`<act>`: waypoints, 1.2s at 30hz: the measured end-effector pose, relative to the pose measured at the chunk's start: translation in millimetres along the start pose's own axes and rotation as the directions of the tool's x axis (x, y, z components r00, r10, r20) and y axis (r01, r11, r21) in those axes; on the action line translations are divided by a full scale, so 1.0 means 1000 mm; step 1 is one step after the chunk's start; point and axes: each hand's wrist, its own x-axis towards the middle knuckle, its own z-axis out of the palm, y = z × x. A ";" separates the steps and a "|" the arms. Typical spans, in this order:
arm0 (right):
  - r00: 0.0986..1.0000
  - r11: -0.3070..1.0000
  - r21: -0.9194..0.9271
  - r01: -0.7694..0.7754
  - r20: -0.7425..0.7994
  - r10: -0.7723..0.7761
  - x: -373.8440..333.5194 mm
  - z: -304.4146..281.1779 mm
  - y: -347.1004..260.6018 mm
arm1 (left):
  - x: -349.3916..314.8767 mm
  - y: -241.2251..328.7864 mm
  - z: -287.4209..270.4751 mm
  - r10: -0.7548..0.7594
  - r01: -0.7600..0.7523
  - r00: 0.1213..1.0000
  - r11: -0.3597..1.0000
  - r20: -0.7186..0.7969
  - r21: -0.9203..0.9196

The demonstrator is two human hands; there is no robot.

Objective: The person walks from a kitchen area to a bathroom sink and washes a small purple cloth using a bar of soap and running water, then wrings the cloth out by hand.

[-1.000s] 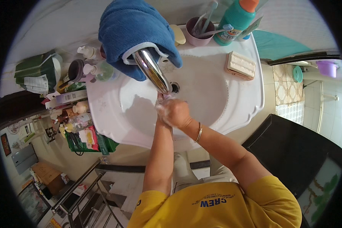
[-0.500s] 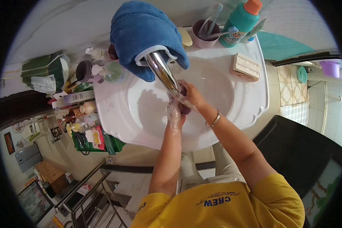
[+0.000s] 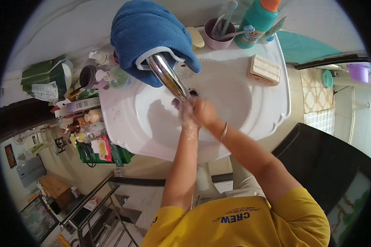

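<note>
Over the white washbasin [image 3: 231,88] my two hands are close together under the tip of the chrome tap [image 3: 167,76]. My left hand [image 3: 188,117], wet, is closed around a small purple thing [image 3: 176,103]; only a bit of it shows beside the tap, and I cannot make out its kind. My right hand [image 3: 205,113] presses against the left hand, smeared by motion, so its fingers cannot be read. A blue towel [image 3: 148,35] with a white edge drapes over the base of the tap. The drain hole [image 3: 193,92] shows just beyond my hands.
On the basin's right rim sits a soap dish with a pale bar [image 3: 264,69]. Behind stand a pink cup [image 3: 217,39] of toothbrushes and a teal bottle [image 3: 255,22]. Pump bottles [image 3: 117,77] crowd the left edge. A black surface [image 3: 313,156] lies to the right.
My right hand has turned and come nearer to me, and now blurs over the left. The purple thing has shifted left, and the drain hole has come into sight.
</note>
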 end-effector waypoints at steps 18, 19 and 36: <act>0.942 0.994 0.102 0.028 0.329 -0.061 0.013 -0.037 0.027 | -0.020 0.032 -0.013 -0.141 0.006 0.901 0.950 0.410 0.312; 0.941 0.996 0.007 0.085 0.327 -0.083 0.013 -0.036 0.029 | -0.025 0.032 -0.014 -0.153 0.049 0.877 0.971 0.454 0.233; 0.990 0.913 -0.382 -0.141 -0.072 0.123 0.017 -0.084 0.052 | 0.004 0.064 -0.073 0.235 -0.285 0.868 -0.483 0.436 0.828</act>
